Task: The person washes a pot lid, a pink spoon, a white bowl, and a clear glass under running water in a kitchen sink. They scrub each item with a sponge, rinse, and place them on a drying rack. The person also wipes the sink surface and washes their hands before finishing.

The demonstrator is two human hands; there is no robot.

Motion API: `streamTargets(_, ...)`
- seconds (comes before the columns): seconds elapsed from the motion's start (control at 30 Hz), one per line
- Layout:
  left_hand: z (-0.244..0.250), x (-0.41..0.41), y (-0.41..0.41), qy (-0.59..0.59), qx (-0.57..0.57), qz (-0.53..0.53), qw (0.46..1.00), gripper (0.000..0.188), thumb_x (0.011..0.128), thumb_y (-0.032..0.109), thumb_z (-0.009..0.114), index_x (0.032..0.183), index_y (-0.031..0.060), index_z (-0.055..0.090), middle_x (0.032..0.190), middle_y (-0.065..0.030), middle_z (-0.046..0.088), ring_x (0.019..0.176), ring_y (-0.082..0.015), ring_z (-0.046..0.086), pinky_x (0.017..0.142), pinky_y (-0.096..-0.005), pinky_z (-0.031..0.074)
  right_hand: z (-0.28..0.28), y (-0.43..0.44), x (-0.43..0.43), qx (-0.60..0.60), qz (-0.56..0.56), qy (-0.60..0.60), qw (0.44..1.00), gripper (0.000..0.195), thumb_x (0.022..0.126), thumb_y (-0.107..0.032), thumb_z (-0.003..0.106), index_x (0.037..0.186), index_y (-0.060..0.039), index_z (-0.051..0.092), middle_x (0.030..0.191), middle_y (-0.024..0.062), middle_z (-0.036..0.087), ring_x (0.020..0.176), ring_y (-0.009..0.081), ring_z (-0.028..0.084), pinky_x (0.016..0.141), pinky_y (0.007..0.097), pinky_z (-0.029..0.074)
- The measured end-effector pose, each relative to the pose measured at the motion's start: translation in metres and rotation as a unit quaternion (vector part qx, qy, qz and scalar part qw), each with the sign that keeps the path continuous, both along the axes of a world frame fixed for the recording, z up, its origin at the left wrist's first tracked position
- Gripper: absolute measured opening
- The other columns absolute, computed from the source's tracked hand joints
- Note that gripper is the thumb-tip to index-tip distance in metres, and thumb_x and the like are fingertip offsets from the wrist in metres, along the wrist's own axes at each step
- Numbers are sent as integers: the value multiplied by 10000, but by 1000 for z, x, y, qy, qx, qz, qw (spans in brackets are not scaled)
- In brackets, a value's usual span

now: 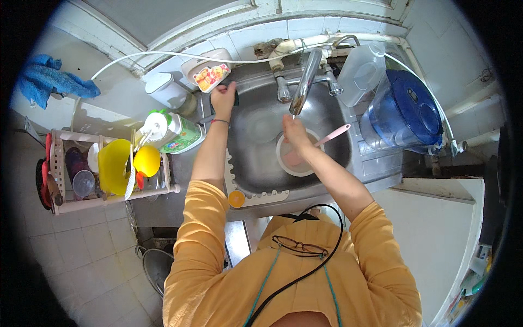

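My left hand [223,101] is at the sink's back left corner, its fingers around a dark green scouring pad [236,98] that is mostly hidden. Just below the mouth of the chrome faucet [304,83], my right hand [295,131] meets a thin stream of water; its fingers are partly hidden. Beneath that hand, a white bowl [282,157] rests in the stainless steel sink [255,163]. A pink utensil [336,134] leans in the bowl, its handle sticking out over the rim to the right.
Left of the sink stand a green-and-white detergent bottle [182,133] and a dish rack [81,207] with a yellow bowl [114,167]. A blue-lidded water filter pitcher [402,114] and a translucent jug [361,73] stand right. An orange cap [236,199] sits on the front rim.
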State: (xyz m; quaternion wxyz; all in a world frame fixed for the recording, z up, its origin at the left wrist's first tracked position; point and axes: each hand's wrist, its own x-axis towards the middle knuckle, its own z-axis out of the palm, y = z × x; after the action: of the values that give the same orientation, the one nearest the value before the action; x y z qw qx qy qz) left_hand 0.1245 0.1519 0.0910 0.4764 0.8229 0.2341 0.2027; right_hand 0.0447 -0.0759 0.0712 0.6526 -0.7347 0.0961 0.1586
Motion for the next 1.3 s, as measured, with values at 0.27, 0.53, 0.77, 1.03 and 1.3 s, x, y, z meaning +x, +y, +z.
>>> streamTargets(0.27,13,15,29,-125,-562,143,805,347,840,419,621,919,89,549,776,-27,568,648,-163,536,672,-352,499,1,-6,7,-81,60,-63,993,352,905,-295,432,981,32,536,876,252,578,842,390,567,726,435,421)
streamTargets(0.53,27,-46,-24,-177,-542,-77,818,196,892,192,538,939,6,572,927,-114,634,822,-226,644,693,-358,553,17,-19,8,-135,123,-214,960,415,765,-226,593,1077,29,495,1044,250,529,1013,398,503,864,440,407)
streamTargets(0.77,0,-117,-126,20,-581,-79,810,198,903,130,511,1064,17,496,1015,-167,595,954,-247,611,770,-382,548,59,-40,-20,-424,164,-422,784,532,656,-195,685,1125,-34,493,1147,204,490,1052,386,492,897,428,417)
streamTargets(1.03,-60,-110,-156,151,-501,-256,813,247,938,278,433,1032,69,525,983,-89,596,904,-168,584,708,-308,487,47,-86,-37,-396,226,-136,879,529,765,-84,548,1272,-62,397,1173,220,497,1112,367,492,915,432,412)
streamTargets(1.3,-126,-99,-229,90,17,-454,886,193,796,51,548,981,5,573,922,-202,629,885,-352,603,759,-416,463,35,-143,-59,-289,75,-157,941,589,740,1,526,1310,-46,385,1225,245,463,1168,401,426,997,403,354)
